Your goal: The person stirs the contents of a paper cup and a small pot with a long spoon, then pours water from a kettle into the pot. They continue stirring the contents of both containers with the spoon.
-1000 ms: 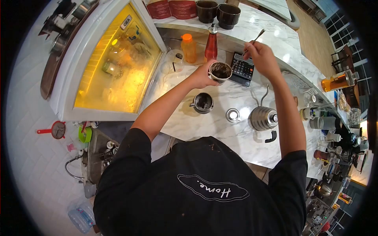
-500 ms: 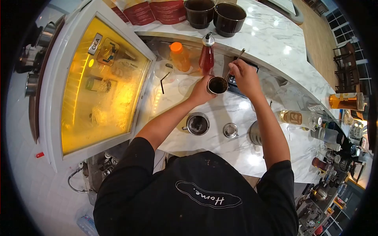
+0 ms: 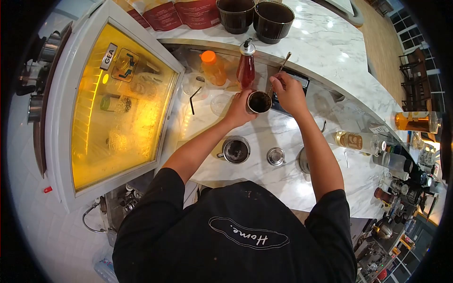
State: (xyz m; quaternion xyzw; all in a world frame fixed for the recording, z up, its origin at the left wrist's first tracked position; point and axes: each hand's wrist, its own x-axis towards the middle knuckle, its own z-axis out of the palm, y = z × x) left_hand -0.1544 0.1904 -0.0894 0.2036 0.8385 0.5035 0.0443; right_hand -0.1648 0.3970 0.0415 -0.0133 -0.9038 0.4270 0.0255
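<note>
Brown-black inside and pale at the rim, the small cup (image 3: 259, 102) is held up over the far part of the marble counter (image 3: 290, 188), near the red bottle (image 3: 246, 68). The left hand (image 3: 239, 111) curls around its left side; the right hand (image 3: 289, 94) pinches a slim metal spoon (image 3: 282, 65), whose lower end sits at the cup's right rim. The cup looks light and thin-walled, so a hard squeeze could dent it; its side below the rim seems the best hold. The spoon is likely stiff and a little slippery, best gripped along its upper shaft. On the far side, the raised ledge (image 3: 325, 52) limits reach. More room lies on the near side, though a metal mug (image 3: 236, 150) and a small metal container (image 3: 276, 156) stand there.
</note>
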